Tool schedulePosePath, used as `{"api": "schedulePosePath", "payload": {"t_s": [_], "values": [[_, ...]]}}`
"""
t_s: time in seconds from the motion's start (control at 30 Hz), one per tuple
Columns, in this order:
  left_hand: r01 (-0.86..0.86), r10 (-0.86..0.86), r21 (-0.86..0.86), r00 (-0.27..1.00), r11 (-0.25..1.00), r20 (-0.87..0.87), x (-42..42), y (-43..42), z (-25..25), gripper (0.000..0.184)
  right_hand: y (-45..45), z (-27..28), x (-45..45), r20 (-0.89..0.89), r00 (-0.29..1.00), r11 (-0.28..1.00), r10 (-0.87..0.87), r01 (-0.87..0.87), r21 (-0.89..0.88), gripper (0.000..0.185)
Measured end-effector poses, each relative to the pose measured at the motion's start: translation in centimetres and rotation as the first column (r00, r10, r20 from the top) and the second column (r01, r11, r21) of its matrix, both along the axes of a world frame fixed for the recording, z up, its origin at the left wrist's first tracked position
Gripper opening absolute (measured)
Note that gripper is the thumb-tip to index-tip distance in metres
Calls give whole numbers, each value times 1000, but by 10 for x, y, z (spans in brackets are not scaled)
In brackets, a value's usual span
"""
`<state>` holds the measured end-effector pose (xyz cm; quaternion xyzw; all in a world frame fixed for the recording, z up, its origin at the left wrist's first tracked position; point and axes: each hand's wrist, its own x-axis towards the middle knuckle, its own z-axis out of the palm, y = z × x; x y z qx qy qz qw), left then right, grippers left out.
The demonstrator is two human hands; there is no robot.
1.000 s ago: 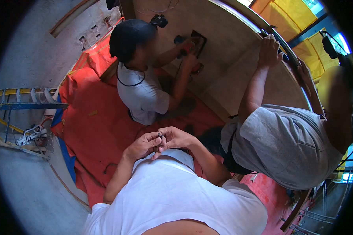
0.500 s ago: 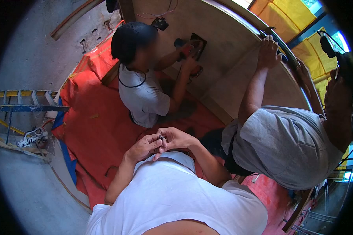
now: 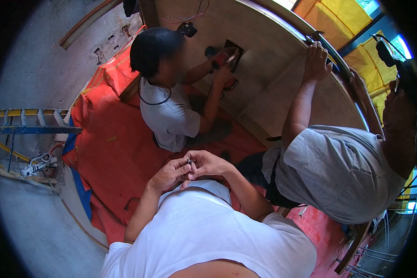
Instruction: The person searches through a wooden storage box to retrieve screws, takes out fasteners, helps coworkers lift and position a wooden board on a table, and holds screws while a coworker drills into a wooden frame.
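Observation:
My left hand [image 3: 167,175] and my right hand [image 3: 207,164] meet in front of my white shirt, fingertips touching. Pinched between them is a small dark piece [image 3: 189,161], too small to name. Both hands are closed, and the fingers partly cover it. Ahead of me a person in a light shirt [image 3: 169,111] crouches with a red and black power drill [image 3: 221,60] against a dark plate [image 3: 235,52] on a pale panel. At right, another person in a grey shirt [image 3: 338,171] rests a hand on the panel's upper edge.
A red sheet [image 3: 111,157] covers the floor, with blue edging at left. A blue and yellow ladder [image 3: 37,127] and a white power strip [image 3: 39,164] are by the left wall. The large pale panel [image 3: 273,83] curves across the far side. Yellow sheeting [image 3: 340,23] hangs behind it.
My fingers shift slightly around the small dark piece. The person with the drill leans a little to the left; the person at right stays nearly still.

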<state>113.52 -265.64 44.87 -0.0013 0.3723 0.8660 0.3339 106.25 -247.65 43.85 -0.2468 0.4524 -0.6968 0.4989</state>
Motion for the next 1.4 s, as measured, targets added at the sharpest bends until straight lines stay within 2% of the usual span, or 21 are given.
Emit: {"api": "schedulePosePath", "payload": {"t_s": [0.67,1.4], "values": [[12,-12,-7,1000,1000,24,1,1,-1,23,2,-6,-1,-43,999,1000,19,-19,-4,34],[34,-34,-5,999,999,12,1,-3,-6,23,-1,-8,-1,-11,999,999,32,-31,28,34]]}}
